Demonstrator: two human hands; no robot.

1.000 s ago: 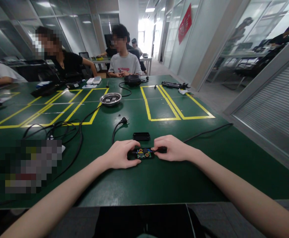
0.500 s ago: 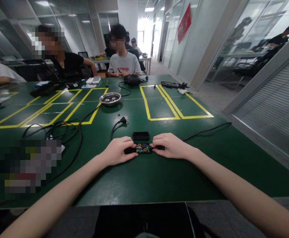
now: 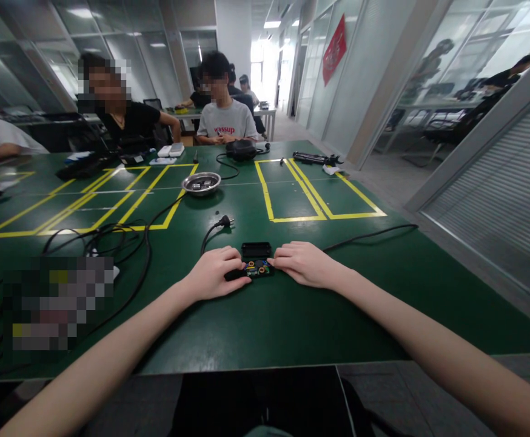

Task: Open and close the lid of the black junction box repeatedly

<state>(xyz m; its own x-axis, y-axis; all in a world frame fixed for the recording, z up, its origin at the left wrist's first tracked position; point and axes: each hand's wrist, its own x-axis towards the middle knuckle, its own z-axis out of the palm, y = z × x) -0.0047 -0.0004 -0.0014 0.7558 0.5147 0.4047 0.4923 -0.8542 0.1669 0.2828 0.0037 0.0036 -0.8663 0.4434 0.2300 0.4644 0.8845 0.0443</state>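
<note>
Glass-walled office on my feed, people sitting around, and a big dark green counter (image 3: 338, 321) marked out with bright yellow tape (image 3: 296, 219). Near the middle, fairly close to the person, sits a small black plastic case half (image 3: 261, 276) holding a little green circuit board (image 3: 256, 272) with copper-coloured coils. Its matching black rectangular plastic shell (image 3: 256, 249) lies hollow side up just behind it. Also around: a black two-pin plug (image 3: 225, 222) on a short bend of cord, and a shiny round steel bowl (image 3: 201, 193) farther back.

My left grip (image 3: 217, 272) is pinching the case's left end, thumb on the near side and fingers on the far side. Right grip (image 3: 301, 262) is bunched against the other end by the blue wiring, but from here I can't tell if it's pinching anything.

Handling-wise, I'd guess it's super light, with a stiff, slightly slick shell that'd skate around if you only pushed on one end. Fragile bits are probably the coils and the thin wires, so I'd hold the plastic side walls or the thicker cable ends, and keep fingertips off the board itself.
</note>
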